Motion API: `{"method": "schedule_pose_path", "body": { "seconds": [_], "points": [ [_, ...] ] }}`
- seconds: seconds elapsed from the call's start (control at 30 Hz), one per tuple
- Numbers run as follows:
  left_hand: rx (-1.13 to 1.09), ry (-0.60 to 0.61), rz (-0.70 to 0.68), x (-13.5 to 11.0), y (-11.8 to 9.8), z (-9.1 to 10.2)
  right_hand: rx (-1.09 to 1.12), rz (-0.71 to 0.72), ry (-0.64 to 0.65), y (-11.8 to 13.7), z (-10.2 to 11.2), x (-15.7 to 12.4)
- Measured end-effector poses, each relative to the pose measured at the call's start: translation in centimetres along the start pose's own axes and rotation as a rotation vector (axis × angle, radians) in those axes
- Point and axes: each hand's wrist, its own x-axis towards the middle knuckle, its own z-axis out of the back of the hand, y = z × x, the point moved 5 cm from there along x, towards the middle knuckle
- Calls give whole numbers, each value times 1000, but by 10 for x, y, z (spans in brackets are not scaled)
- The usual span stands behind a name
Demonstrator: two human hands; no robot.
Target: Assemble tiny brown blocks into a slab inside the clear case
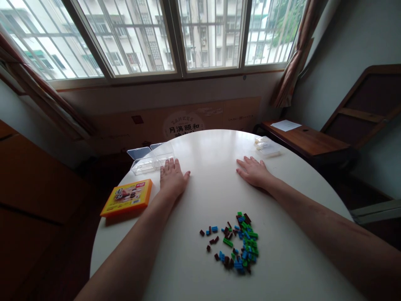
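Observation:
Both my hands lie flat, palm down, on a round white table [206, 150]. My left hand [171, 179] rests with fingers stretched out, its fingertips touching a clear plastic box [152, 159]. My right hand [253, 171] is spread flat too, holding nothing, just short of a small clear plastic container [267, 147]. Between my forearms, nearer to me, lies a loose pile of tiny building bricks [239, 246] in green, blue and dark brown. An orange box [128, 197] sits at the table's left edge beside my left wrist.
A dark wooden side table [308, 140] with a white sheet of paper [285, 125] stands to the right of the table. A cardboard panel with printed characters [186, 124] leans under the barred window. Curtains hang at both sides.

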Motion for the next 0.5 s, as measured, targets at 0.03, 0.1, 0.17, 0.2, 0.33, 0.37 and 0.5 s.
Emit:
{"method": "schedule_pose_path", "body": {
  "seconds": [0.03,0.1,0.17,0.2,0.33,0.37,0.5],
  "points": [
    [-2,-4,18,2,4,-2,0,-1,0,0,0,0],
    [-6,-11,45,6,9,-4,1,-2,-1,1,1,-1],
    [-13,-14,59,9,14,-7,1,-1,-2,1,1,-1],
    [-17,-13,62,10,15,-9,1,-2,-3,2,1,-1],
    [-38,-3,65,13,18,-15,-1,-4,-9,2,2,-2],
    [-42,0,66,14,19,-16,-1,-3,-10,3,2,-3],
    [-54,-6,63,16,20,-17,2,-2,-13,3,2,-3]
  ]
}}
